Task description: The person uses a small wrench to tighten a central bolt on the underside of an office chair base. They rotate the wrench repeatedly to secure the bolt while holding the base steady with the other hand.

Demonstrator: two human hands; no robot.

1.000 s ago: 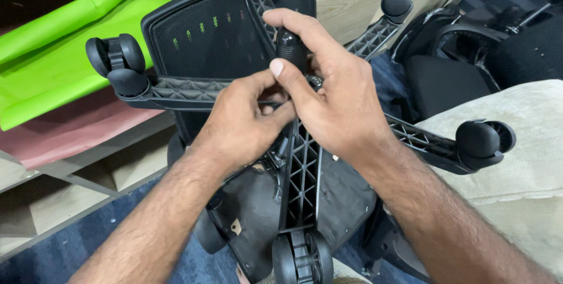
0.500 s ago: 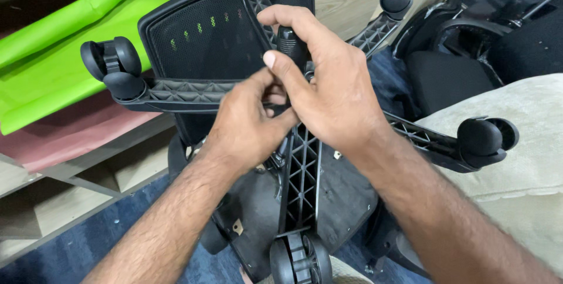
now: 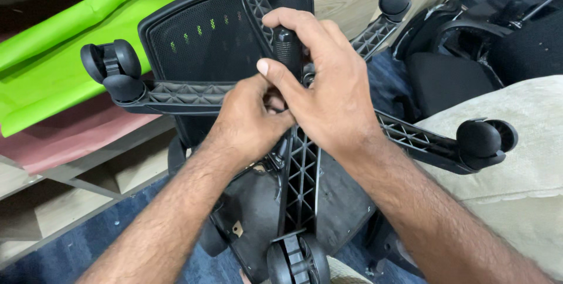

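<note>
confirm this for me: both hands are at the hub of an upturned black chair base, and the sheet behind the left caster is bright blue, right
Not quite. The head view shows the sheet behind the left caster is bright green, not blue. The rest holds: the left hand and right hand meet at the hub of the upturned black chair base.

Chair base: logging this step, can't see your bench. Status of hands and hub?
Right hand wrapped on black cylinder at hub. Left hand pinching beside it. Star base upturned, casters on. Hub itself hidden by fingers.
</note>
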